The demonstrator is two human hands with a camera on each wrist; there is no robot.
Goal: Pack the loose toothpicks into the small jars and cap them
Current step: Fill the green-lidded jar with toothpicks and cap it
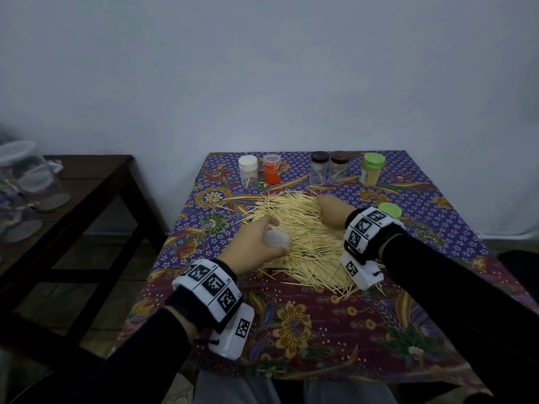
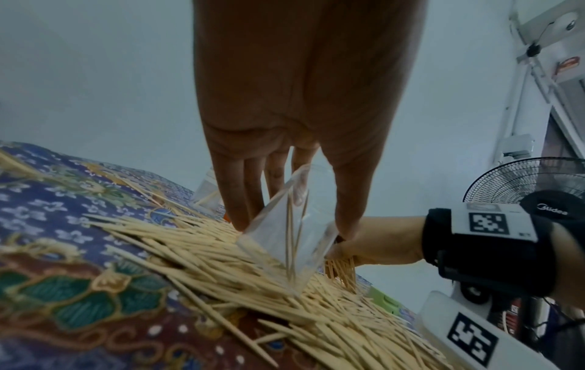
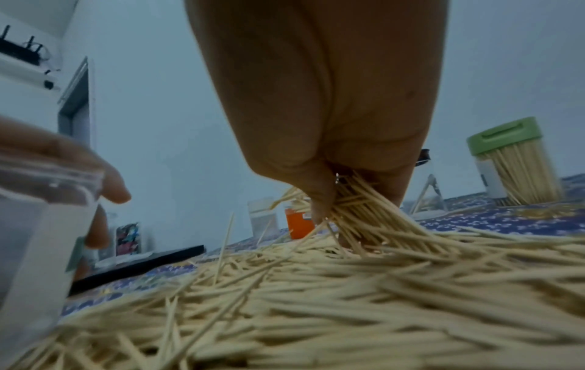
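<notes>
A big heap of loose toothpicks covers the middle of the patterned tablecloth. My left hand grips a small clear jar with no cap, tilted on the heap's left side; a few toothpicks stand inside it. The same jar shows at the left of the right wrist view. My right hand reaches into the far side of the heap, fingers curled round a bunch of toothpicks.
Along the table's far edge stand a white-capped jar, an orange jar, two dark-capped jars and a full green-capped jar. A loose green cap lies by my right wrist. A dark wooden side table stands at the left.
</notes>
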